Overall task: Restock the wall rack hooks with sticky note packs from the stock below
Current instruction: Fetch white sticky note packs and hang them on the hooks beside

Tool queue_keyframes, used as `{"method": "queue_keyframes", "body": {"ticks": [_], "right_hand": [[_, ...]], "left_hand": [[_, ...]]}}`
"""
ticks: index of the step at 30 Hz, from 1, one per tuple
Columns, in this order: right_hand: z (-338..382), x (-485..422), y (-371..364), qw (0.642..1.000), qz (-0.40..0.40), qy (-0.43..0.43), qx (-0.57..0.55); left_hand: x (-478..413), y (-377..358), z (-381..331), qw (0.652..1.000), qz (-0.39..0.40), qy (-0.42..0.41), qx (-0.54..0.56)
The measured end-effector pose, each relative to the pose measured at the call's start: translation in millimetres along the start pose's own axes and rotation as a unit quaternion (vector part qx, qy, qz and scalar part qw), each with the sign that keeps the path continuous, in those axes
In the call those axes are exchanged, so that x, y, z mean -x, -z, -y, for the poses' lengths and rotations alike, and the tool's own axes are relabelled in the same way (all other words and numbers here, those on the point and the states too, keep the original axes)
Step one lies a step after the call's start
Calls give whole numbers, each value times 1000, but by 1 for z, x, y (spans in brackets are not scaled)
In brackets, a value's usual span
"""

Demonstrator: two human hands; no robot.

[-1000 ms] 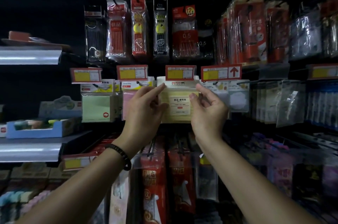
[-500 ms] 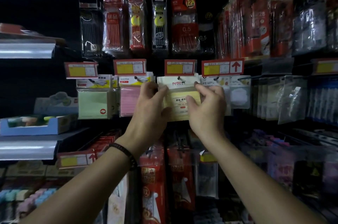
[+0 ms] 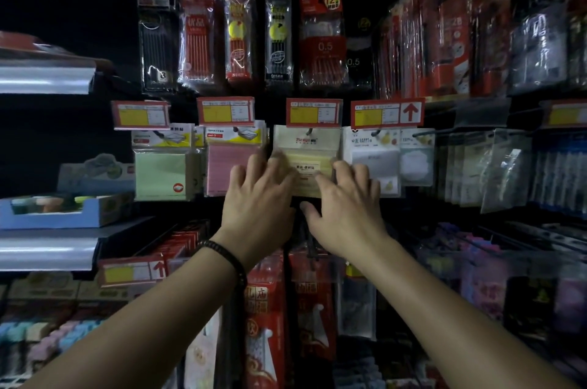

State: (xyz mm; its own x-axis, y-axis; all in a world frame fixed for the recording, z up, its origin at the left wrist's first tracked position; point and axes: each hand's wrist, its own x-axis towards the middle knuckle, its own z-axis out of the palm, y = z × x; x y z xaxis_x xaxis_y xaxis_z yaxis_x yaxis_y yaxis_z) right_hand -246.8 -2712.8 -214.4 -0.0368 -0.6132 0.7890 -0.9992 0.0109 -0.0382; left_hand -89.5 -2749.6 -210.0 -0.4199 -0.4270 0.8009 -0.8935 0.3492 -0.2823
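A yellow sticky note pack (image 3: 306, 152) with a white header card hangs on the wall rack hook (image 3: 313, 132) under a red and yellow price tag (image 3: 314, 112). My left hand (image 3: 259, 207), with a dark band on its wrist, lies over the pack's lower left part; its fingers are stretched out and blurred. My right hand (image 3: 347, 209) covers the pack's lower right corner with fingers spread, and its thumb points left below the pack. Neither hand pinches the pack. The pack's bottom edge is partly hidden behind my hands.
A green pack (image 3: 162, 174) and a pink pack (image 3: 230, 171) hang to the left, white note packs (image 3: 371, 160) to the right. Pen packs (image 3: 235, 29) hang above, red packs (image 3: 266, 318) below. A shelf with a blue box (image 3: 63, 214) juts out at left.
Both hands have slid down from the yellow pack's top corners to its lower half and stopped pinching it. The pack now hangs flat under the price tag.
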Motion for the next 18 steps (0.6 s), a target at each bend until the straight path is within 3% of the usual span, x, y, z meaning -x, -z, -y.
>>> {"method": "queue_keyframes", "body": {"ticks": [9, 15, 18], "right_hand": [[-13, 41, -3, 995, -27, 11, -99], [-26, 122, -2, 959, -153, 52, -232], [-28, 185, -17, 951, -119, 51, -281]], "left_hand": [[46, 15, -9, 997, 16, -9, 81], [143, 31, -33, 978, -49, -47, 196], [209, 13, -59, 956, -28, -92, 277]]}}
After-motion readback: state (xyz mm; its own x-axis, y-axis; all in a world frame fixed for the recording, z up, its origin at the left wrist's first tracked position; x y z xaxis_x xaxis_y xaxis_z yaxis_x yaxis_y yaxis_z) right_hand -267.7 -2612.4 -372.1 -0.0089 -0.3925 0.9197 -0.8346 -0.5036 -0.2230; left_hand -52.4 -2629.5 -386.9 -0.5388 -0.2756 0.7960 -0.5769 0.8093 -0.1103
